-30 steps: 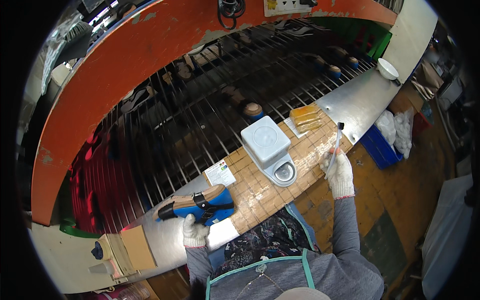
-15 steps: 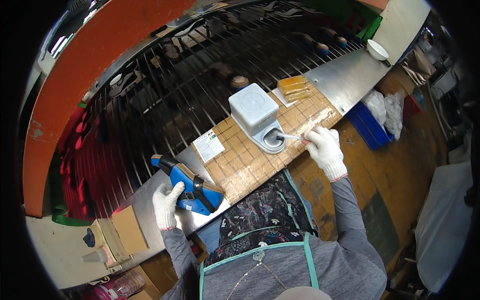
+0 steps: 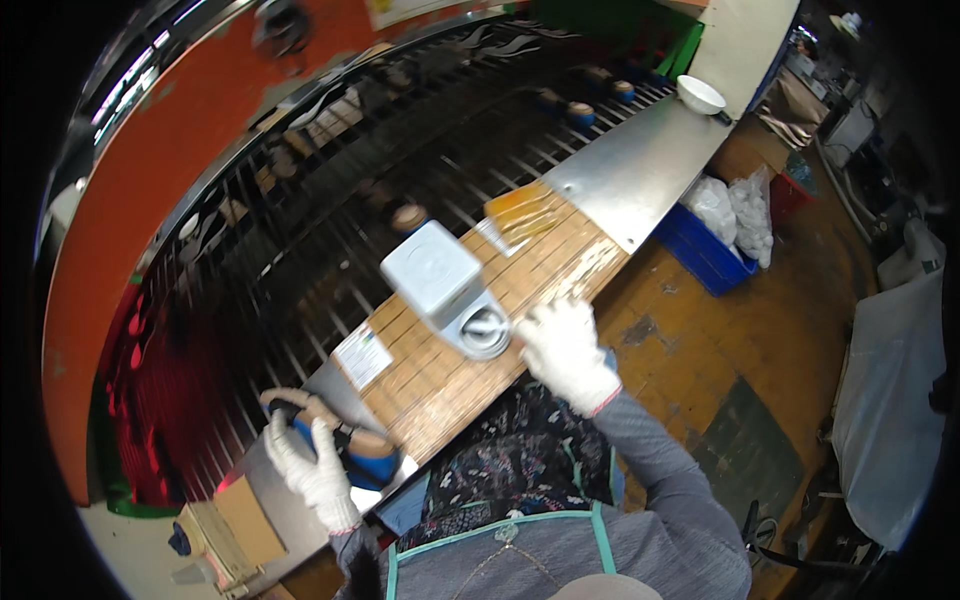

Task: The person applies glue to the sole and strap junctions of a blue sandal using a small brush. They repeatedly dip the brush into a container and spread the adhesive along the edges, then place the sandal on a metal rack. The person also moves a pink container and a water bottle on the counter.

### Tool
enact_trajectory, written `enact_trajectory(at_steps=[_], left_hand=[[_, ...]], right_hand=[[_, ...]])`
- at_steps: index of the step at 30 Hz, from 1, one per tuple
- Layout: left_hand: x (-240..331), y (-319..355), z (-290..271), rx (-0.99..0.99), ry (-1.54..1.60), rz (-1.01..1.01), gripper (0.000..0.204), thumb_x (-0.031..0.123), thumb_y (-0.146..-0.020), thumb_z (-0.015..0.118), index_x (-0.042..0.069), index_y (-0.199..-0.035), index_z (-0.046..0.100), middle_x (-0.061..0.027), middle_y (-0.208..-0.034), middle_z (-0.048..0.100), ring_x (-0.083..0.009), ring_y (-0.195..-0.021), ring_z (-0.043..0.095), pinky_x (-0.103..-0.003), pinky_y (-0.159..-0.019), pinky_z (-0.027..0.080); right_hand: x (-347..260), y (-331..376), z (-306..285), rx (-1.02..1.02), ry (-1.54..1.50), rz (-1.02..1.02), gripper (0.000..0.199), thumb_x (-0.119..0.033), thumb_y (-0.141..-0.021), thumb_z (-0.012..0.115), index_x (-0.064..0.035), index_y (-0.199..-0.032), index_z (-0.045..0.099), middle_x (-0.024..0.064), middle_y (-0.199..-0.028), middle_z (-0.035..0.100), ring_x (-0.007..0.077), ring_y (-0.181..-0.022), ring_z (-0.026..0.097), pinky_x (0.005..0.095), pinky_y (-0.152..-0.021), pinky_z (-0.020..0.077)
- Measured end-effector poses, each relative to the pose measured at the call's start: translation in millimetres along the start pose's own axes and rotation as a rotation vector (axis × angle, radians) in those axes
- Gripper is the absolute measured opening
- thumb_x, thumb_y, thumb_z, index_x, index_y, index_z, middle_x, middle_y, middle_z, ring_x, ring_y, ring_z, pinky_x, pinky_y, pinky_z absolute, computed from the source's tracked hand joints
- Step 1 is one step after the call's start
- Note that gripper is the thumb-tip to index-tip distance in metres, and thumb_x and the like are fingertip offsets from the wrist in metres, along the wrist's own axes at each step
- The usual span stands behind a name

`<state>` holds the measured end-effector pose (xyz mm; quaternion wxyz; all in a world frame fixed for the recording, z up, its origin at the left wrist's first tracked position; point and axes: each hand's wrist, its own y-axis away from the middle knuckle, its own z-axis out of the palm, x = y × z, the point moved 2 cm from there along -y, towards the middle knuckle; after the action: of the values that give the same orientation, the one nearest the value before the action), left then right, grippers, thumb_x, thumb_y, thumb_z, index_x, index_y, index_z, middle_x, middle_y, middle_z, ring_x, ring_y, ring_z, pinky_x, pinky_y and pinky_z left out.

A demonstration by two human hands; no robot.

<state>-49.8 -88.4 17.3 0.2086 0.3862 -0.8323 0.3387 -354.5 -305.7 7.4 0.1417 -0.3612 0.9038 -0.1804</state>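
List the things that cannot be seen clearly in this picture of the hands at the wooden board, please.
- Head view: the right hand covers whatever it holds at the grey box; motion blur smears both.
- Head view: the blue tool lies partly behind the left hand, so its shape stays unclear.
- Head view: the small label on the wooden board is too small to make out.

**Labels, packs and boxes at the bench**

A small white paper label (image 3: 363, 355) with a little colour on it lies flat on the wooden board, near its left end. A shiny orange packet (image 3: 522, 212) lies at the far end of the board. A brown cardboard box (image 3: 243, 520) sits at the lower left. White plastic bags (image 3: 738, 208) fill a blue bin (image 3: 700, 250) on the floor.
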Motion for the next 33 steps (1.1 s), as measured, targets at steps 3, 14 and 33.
enact_trajectory(at_steps=[3,14,33], left_hand=[[45.3,-22.9,16.0,0.017,-0.078,0.091,0.064,0.027,-0.086,0.078,0.008,-0.142,0.055,-0.0177,-0.15,0.046,-0.0338,-0.139,0.045,-0.044,-0.116,0.036],[251.6,-63.8,23.8,-0.207,0.093,0.081,0.054,0.02,-0.091,0.075,0.0,-0.137,0.057,-0.0151,-0.137,0.059,-0.025,-0.13,0.054,-0.038,-0.113,0.037],[346.6,-9.7,193.4,-0.414,0.728,-0.338,0.045,0.007,-0.093,0.07,-0.006,-0.134,0.056,-0.0164,-0.135,0.061,-0.0229,-0.123,0.058,-0.035,-0.108,0.045]], right_hand=[[23.1,-2.7,-25.0,-0.101,-0.187,0.0,0.028,-0.025,-0.083,0.069,-0.0153,-0.109,0.068,0.009,-0.102,0.063,0.0301,-0.101,0.058,0.0481,-0.096,0.0409],[217.3,-47.0,-134.7,-0.092,-1.047,0.57,0.032,-0.021,-0.096,0.066,-0.0022,-0.121,0.068,0.0117,-0.109,0.071,0.0221,-0.098,0.067,0.0337,-0.089,0.0507],[550.4,-250.1,90.4,0.277,-1.906,1.263,0.053,-0.034,-0.103,0.051,-0.0109,-0.149,0.038,0.0232,-0.147,0.046,0.0404,-0.131,0.051,0.0545,-0.101,0.0491]])
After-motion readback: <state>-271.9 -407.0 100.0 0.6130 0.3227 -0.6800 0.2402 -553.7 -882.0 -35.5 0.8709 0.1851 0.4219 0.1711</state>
